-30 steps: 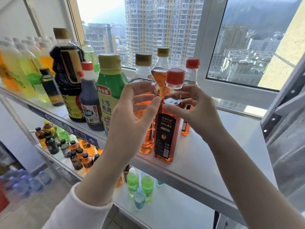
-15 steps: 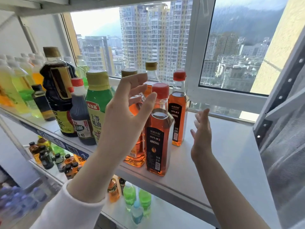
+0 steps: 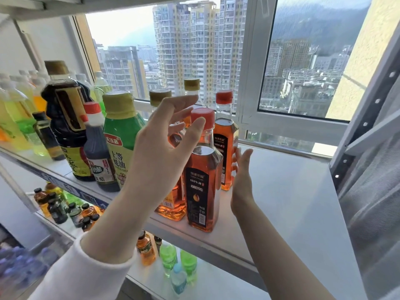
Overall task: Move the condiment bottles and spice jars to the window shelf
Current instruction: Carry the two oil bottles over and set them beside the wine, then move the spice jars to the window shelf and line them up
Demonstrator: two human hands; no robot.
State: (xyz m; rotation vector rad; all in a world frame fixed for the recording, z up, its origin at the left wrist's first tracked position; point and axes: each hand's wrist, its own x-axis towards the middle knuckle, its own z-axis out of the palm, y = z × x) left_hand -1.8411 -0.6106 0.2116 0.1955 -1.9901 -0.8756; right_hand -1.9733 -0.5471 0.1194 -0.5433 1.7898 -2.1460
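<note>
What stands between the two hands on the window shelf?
Head view: the front red-capped amber bottle stands between the left hand and the right hand.

White-framed window [image 3: 246,83], daylit tower blocks [image 3: 194,50] outside; perforated metal upright [image 3: 368,120] at right.

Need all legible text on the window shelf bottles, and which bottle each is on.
"100%": black label of the front red-capped oil bottle.
"100%": black label of the rear red-capped oil bottle.
"上等蚝油": pale label of the green bottle.
Too blurred or small to read: the brand lines on these three, and the labels of the dark vinegar bottle and the soy sauce bottle.
</note>
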